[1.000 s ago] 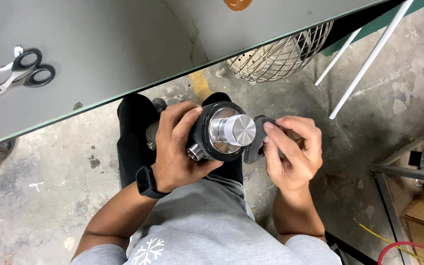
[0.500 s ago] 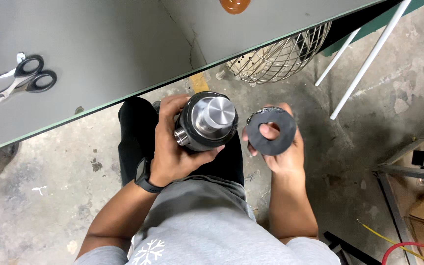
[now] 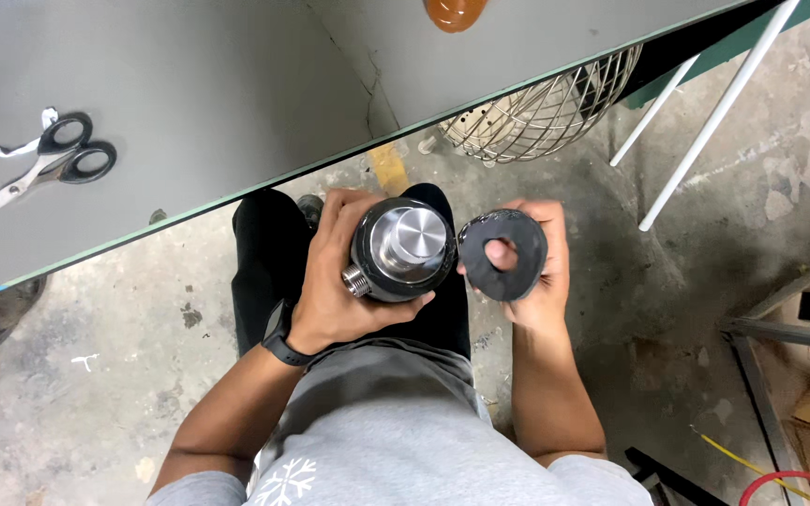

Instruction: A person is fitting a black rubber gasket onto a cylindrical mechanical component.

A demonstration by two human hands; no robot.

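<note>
The left hand (image 3: 335,281) has its grip wrapped tight around a round black canister with a polished steel cap (image 3: 402,249), below the grey desk (image 3: 189,112) edge. Just right, the right hand (image 3: 536,272) pinches a flat black rubber ring (image 3: 502,254), now nearer the canister than half a second ago.

Scissors (image 3: 44,164) lie on the table (image 3: 236,84), apparently above the wire basket (image 3: 546,108).
</note>
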